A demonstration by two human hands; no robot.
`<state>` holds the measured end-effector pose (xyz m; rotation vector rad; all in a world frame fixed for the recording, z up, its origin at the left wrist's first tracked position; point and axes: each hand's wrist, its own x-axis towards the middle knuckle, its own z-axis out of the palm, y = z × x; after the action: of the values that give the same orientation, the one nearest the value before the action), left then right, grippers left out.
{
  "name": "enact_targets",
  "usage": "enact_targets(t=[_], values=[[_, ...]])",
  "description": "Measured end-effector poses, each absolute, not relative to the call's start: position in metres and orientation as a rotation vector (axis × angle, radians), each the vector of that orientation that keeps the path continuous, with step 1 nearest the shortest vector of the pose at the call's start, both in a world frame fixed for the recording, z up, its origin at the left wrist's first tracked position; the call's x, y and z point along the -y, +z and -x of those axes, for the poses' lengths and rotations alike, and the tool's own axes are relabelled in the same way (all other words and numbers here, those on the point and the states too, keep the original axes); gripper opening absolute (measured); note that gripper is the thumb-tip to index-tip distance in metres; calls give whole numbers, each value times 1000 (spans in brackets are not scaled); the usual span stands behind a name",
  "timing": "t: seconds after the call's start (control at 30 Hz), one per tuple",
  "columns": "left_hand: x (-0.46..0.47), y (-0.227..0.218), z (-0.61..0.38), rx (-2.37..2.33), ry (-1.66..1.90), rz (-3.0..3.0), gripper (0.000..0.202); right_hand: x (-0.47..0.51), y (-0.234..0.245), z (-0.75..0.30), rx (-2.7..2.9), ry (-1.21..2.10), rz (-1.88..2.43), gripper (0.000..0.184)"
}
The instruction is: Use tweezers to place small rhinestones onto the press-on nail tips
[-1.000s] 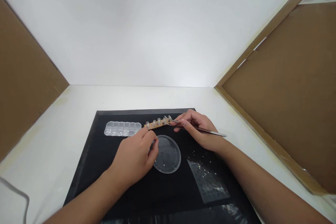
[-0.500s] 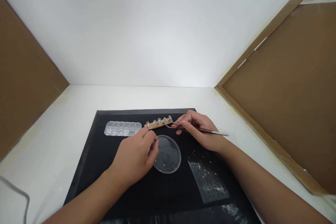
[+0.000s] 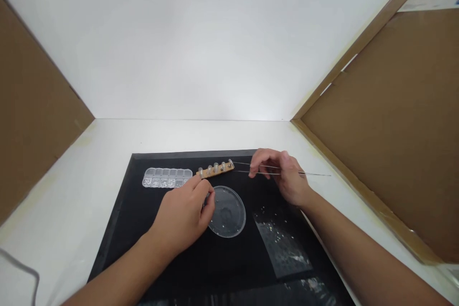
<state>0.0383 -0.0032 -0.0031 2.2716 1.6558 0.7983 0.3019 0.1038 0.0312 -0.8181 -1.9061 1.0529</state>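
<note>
My left hand (image 3: 186,208) is closed, its fingers curled at the near left end of a tan strip (image 3: 226,169) that it seems to hold steady; the fingertips are partly hidden. Along the strip stand several clear nail tips (image 3: 215,168), some with dark or shiny bits on them. In my right hand (image 3: 281,174) is a pair of thin metal tweezers (image 3: 315,174). Its two prongs are spread apart, with their ends close to the strip's right end. Just below the strip lies a round clear dish (image 3: 227,213) with tiny specks in it, partly behind my left hand.
A clear compartment box (image 3: 167,178) with small shiny pieces lies left of the strip on the black mat (image 3: 229,267). At right, a clear plastic bag (image 3: 283,248) has tiny bright bits scattered on and around it. Brown boards (image 3: 387,129) flank the white table, and a grey cable (image 3: 27,267) lies at left.
My right hand has drawn back slightly to the right and turned, and the tweezers' prongs now stand wider apart. My left hand and the strip stay nearly in place.
</note>
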Motion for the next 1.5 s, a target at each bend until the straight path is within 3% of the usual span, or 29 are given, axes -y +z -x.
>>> enact_targets(t=[0.1, 0.37, 0.63, 0.9, 1.3, 1.5], values=[[3, -2, -37, -1700, 808, -2242, 17, -102, 41, -305, 1951, 1015, 783, 89], [0, -4, -36, -1740, 936, -2178, 14, -83, 61, -296, 2220, 1137, 530, 94], [5, 7, -34, -1198, 1151, -2369, 33, -72, 65, -283, 2272, 1087, 390, 89], [0, 3, -35, -1024, 1272, -2554, 25, -70, 59, -282, 2310, 1006, 348, 38], [-1, 2, -36, -1035, 1305, -2562, 24, -67, 50, -283, 2225, 1153, 524, 42], [-3, 2, -36, -1112, 1328, -2609, 19, -63, 51, -276, 2427, 856, 573, 17]])
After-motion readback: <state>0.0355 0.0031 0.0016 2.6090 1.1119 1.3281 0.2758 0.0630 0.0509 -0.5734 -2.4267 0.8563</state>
